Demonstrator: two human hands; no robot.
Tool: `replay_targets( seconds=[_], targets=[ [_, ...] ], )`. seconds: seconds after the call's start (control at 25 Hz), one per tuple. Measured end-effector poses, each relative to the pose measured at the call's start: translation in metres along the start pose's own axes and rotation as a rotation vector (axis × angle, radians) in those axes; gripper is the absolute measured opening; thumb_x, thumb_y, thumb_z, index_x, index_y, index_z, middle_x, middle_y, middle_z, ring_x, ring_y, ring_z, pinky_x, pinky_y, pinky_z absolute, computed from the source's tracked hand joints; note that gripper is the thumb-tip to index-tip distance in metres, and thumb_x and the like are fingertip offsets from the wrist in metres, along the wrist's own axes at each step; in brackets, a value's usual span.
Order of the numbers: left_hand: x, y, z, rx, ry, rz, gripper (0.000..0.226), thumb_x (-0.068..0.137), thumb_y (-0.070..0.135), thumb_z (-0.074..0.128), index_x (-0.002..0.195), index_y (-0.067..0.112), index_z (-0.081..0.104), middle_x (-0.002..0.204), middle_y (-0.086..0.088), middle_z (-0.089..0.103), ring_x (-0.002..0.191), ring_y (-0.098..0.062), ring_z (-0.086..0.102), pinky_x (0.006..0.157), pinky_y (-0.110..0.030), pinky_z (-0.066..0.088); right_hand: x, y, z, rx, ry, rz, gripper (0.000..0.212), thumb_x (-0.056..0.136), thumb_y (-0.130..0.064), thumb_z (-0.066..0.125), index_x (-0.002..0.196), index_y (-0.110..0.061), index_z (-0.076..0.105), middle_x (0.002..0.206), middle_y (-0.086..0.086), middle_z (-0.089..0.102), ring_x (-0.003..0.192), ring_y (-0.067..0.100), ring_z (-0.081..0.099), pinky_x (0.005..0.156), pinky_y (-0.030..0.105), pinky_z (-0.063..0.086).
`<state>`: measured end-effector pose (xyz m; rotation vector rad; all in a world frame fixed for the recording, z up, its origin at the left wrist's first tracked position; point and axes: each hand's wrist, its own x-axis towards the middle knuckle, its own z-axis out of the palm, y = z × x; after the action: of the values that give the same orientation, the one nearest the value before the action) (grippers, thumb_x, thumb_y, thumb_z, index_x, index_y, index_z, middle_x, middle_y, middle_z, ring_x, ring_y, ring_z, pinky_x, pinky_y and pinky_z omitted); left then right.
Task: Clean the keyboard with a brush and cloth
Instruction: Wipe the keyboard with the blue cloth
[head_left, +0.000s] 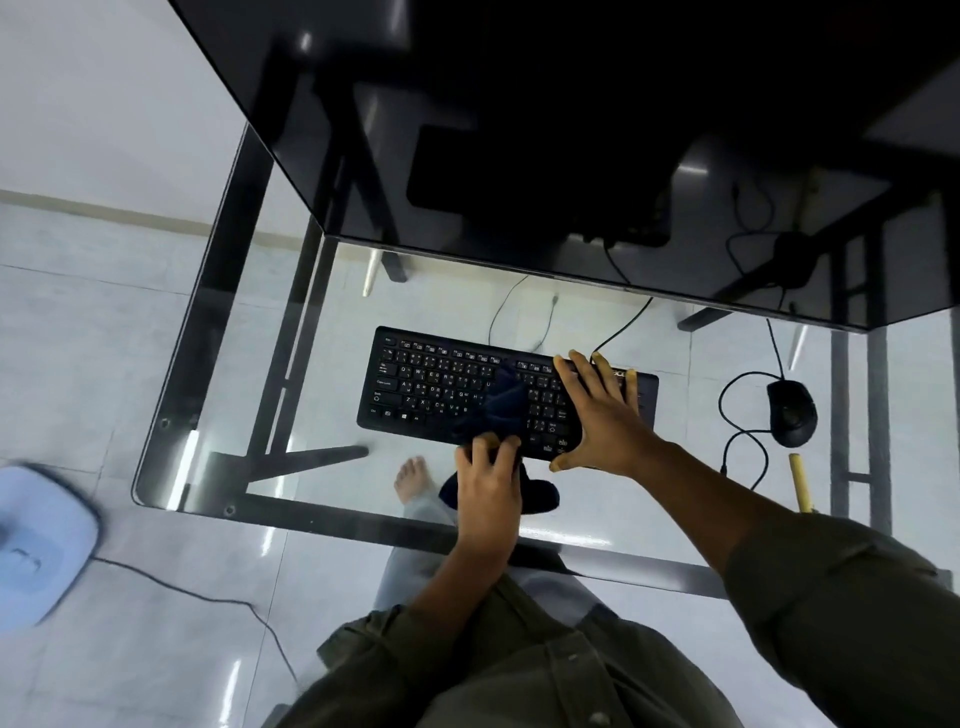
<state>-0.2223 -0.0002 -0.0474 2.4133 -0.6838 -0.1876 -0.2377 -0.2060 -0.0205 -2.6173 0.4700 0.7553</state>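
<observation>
Head view, looking down on a glass desk.

- Glass desk (218, 322): clear top on a dark metal frame; pale floor tiles show through it.
- Keyboard (431, 384): black, wired, lying flat on the glass near the middle of the desk, slightly skewed, its cable running off the far edge.
- Cloth (501, 402): dark blue, bunched, draped across the middle-right keys and hanging over the keyboard's near edge.
- Left hand (488, 488): at the keyboard's near edge, fingers curled and pressed together, pinching the cloth.
- Right hand (597, 415): palm down on the keyboard's right end, fingers spread wide, thumb at the near edge; nothing gripped.
- Mouse (792, 413): black, wired, on the glass well right of the keyboard.
- Brush handle (800, 483): yellowish stick near the right edge, nearer than the mouse; the bristles cannot be made out.
- Monitor (571, 130): dark panel along the far side.
- Blue object (41, 540): pale, blurred, on the floor at left.
</observation>
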Motion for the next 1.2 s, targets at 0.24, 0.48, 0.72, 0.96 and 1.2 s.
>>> replay_targets(
  seconds=[0.24, 0.48, 0.72, 0.96, 1.2],
  targets=[
    [0.054, -0.071, -0.049, 0.002, 0.206, -0.241, 0.024, 0.091, -0.001, 0.063, 0.114, 0.003, 0.064, 0.111, -0.023, 0.054, 0.096, -0.039, 0.053, 0.082, -0.046, 0.049, 0.001, 0.003, 0.003, 0.018, 0.025, -0.01, 0.144, 0.055, -0.068, 0.082, 0.155, -0.033, -0.015, 0.166, -0.002, -0.012, 0.152, 0.027, -0.019, 0.118, 0.061, -0.011],
    [0.132, -0.063, -0.058, 0.045, 0.227, -0.316, 0.021, 0.095, 0.008, 0.06, 0.114, 0.003, 0.064, 0.117, -0.024, 0.056, 0.1, -0.041, 0.053, 0.088, -0.05, 0.05, 0.0, 0.004, 0.005, 0.025, 0.042, -0.025, 0.144, 0.055, -0.066, 0.083, 0.156, -0.033, -0.014, 0.166, -0.002, -0.013, 0.152, 0.027, -0.019, 0.118, 0.061, -0.013],
    [0.105, 0.023, -0.014, 0.139, -0.083, 0.138, 0.034, 0.087, 0.002, 0.067, 0.12, 0.007, 0.063, 0.118, -0.02, 0.059, 0.105, -0.038, 0.057, 0.095, -0.054, 0.051, -0.011, 0.001, 0.008, 0.094, 0.085, 0.024, 0.139, 0.06, -0.062, 0.082, 0.157, -0.025, -0.01, 0.166, 0.001, -0.015, 0.152, 0.024, -0.02, 0.121, 0.06, -0.006],
    [0.112, -0.045, -0.057, 0.208, -0.009, -0.125, 0.058, 0.094, 0.057, 0.053, 0.12, 0.006, 0.059, 0.115, -0.024, 0.058, 0.105, -0.041, 0.056, 0.085, -0.053, 0.054, -0.083, 0.043, 0.048, 0.469, 0.383, 0.477, 0.108, 0.074, -0.052, 0.08, 0.156, -0.016, 0.02, 0.157, 0.011, 0.026, 0.143, 0.033, 0.025, 0.113, 0.056, 0.034],
    [0.104, 0.034, 0.009, 0.128, -0.175, -0.055, 0.038, 0.1, 0.029, 0.052, 0.129, 0.005, 0.055, 0.124, -0.019, 0.053, 0.111, -0.032, 0.053, 0.096, -0.046, 0.053, -0.089, 0.026, 0.072, 0.753, 0.429, 0.437, 0.083, 0.085, -0.029, 0.077, 0.153, -0.018, 0.032, 0.121, 0.002, 0.046, 0.099, 0.017, 0.055, 0.093, 0.03, 0.05]
  ],
)
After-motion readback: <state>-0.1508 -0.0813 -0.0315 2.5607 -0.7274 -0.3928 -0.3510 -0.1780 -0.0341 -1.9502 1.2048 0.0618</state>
